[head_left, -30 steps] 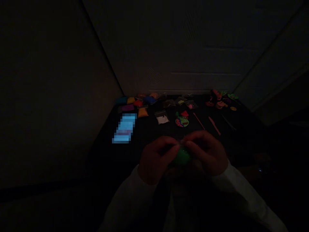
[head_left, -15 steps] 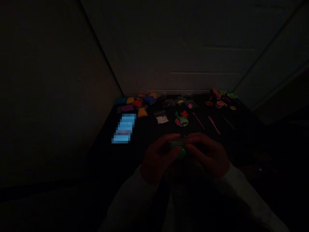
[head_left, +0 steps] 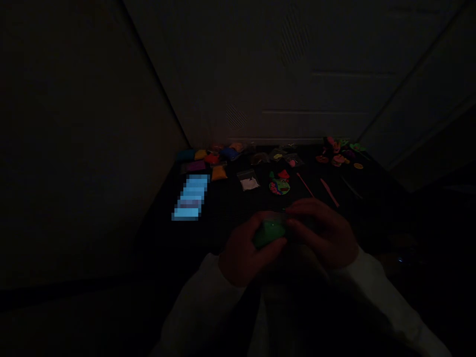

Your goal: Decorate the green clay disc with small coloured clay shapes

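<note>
In the dim light, a small clear bag of green modelling clay sits in my left hand, whose fingers and thumb are wrapped round it. My right hand is pinched at the bag's right end, thumb and fingers close together. A tiny green bit shows by its fingertips; whether it is clay or part of the bag is too dark to tell. Just beyond my hands lies a round green decorated clay piece with red and pink parts. Left of it is a bag with white clay.
A lit, blurred-out phone lies on the dark table's left. Bags of coloured clay, among them an orange bag, line the back. On the right are a pink stick tool, a pink knife and several clay figures.
Both hands were pinching the bag's top edge. The bag has turned and shifted left into my left hand's grip, and my right fingers are now at its right end.
</note>
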A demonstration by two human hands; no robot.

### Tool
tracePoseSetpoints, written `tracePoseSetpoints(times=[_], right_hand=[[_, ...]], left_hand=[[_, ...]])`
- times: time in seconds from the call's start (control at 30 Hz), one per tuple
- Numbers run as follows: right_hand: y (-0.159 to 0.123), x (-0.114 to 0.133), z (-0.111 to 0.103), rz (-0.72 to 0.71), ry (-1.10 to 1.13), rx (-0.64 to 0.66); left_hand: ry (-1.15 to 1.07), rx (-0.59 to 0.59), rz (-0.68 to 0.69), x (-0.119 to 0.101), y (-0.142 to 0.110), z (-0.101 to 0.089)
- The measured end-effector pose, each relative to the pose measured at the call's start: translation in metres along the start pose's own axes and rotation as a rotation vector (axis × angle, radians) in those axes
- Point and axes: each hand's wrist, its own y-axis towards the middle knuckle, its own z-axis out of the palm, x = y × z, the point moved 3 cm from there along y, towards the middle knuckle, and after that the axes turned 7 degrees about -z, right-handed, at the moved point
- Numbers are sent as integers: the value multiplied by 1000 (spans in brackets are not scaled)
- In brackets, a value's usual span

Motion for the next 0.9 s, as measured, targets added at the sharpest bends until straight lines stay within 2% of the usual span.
tracePoseSetpoints(times=[0.17, 0.33, 0.5, 0.67, 0.9], right_hand=[[-2, 1, 1, -70, -83, -16], [-1, 0, 3, -78, -118, -18], [1, -5, 3, 9, -36, 32], [1, -5, 5, -12, -51, 90], [1, -8, 1, 30, 107, 153]], left_hand=[[61, -34, -14, -1, 0, -2], [95, -43, -45, 0, 0, -2], [131, -26, -62, 1, -1, -3], [121, -22, -110, 3, 1, -2], [125, 26, -156, 2, 1, -4]])
